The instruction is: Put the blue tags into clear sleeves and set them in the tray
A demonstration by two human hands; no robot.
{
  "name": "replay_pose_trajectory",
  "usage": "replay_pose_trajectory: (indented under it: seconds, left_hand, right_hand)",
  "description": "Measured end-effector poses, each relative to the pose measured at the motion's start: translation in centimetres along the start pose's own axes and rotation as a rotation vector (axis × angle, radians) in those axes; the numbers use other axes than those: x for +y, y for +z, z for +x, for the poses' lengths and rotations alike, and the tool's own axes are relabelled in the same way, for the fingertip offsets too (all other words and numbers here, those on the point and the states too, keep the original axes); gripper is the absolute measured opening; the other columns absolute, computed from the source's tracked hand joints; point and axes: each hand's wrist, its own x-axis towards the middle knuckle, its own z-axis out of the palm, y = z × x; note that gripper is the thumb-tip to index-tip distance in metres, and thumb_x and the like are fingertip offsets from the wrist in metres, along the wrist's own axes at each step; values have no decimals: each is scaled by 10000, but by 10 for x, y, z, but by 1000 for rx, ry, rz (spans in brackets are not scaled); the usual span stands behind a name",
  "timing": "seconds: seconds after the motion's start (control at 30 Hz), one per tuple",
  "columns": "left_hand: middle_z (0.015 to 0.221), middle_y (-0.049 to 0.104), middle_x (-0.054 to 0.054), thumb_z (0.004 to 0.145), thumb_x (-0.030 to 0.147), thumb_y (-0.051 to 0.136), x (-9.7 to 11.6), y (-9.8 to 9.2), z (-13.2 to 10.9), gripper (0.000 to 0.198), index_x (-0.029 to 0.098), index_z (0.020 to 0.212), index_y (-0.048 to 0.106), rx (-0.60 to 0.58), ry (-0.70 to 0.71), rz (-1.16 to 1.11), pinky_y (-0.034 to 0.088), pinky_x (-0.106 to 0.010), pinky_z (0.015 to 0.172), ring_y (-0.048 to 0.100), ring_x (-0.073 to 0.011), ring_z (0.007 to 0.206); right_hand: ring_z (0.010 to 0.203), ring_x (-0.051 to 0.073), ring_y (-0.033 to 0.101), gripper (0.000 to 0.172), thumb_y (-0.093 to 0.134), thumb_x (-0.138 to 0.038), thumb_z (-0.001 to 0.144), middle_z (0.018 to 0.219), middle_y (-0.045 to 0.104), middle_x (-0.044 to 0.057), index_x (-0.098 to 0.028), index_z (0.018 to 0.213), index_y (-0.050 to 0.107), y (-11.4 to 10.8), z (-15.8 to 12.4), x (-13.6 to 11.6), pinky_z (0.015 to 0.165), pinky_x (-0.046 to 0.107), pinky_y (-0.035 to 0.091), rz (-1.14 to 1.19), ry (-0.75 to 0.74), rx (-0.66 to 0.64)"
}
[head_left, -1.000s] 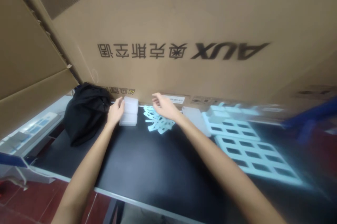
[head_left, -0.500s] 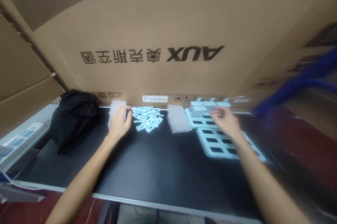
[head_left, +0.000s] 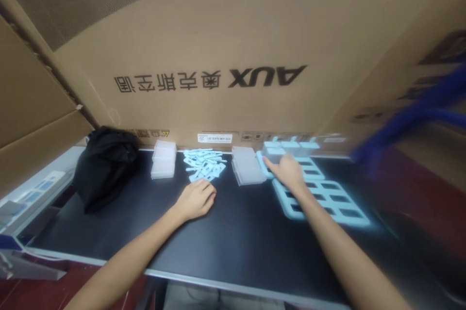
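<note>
My left hand (head_left: 196,199) rests on the black tabletop just in front of a loose pile of flat light-blue pieces (head_left: 204,164). Its fingers are curled, and whatever lies under them is hidden. My right hand (head_left: 290,171) is at the front left of a light-blue slotted tray (head_left: 315,174), with thumb and fingers around a pale translucent box (head_left: 274,153) that is partly covered by the hand. Behind it a row of similar boxes with blue tabs (head_left: 291,146) stands in the tray. A second slotted tray (head_left: 347,205) lies nearer to me, partly under my forearm.
Translucent boxes (head_left: 163,159) are lined up left of the pile; another group of them (head_left: 248,166) stands right of it. A black cloth bundle (head_left: 104,167) lies at the left. A large cardboard carton (head_left: 204,24) walls the back. A blue bar (head_left: 415,111) rises at the right.
My left hand has moved right and toward me, from the left boxes to the front of the pile. My right hand has shifted left along the tray to the front box.
</note>
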Motion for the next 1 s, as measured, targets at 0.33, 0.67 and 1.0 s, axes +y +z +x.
replay_pose_trajectory:
  seconds: [0.33, 0.67, 1.0]
  left_hand:
    - [925, 671, -59, 1035, 256, 453, 0, 11, -3, 204, 222, 979, 646, -25, 21, 23, 531, -344, 826, 636, -213, 908]
    - [1019, 702, -67, 1048, 293, 461, -5, -4, -1, 220, 205, 1046, 663, 12, -126, -125, 537, -341, 866, 657, -216, 966]
    - [991, 733, -50, 1028, 458, 545, 5, -45, 39, 516, 211, 1478, 502, 179, -323, -777, 537, -319, 807, 672, -184, 839]
  right_hand:
    - [1077, 404, 697, 667, 494, -570, 984, 1106, 690, 335, 46, 1223, 578, -6, -9, -15, 926, 435, 507, -91, 33, -9]
    - [991, 396, 703, 695, 502, -612, 931, 1056, 706, 289, -5, 1270, 492, -32, -4, -18, 811, 430, 514, 0, 126, 40]
    - [906, 266, 658, 330, 564, -354, 820, 1044, 703, 118, -193, 1107, 544, -79, -93, -102, 725, 331, 438, 59, -557, -183]
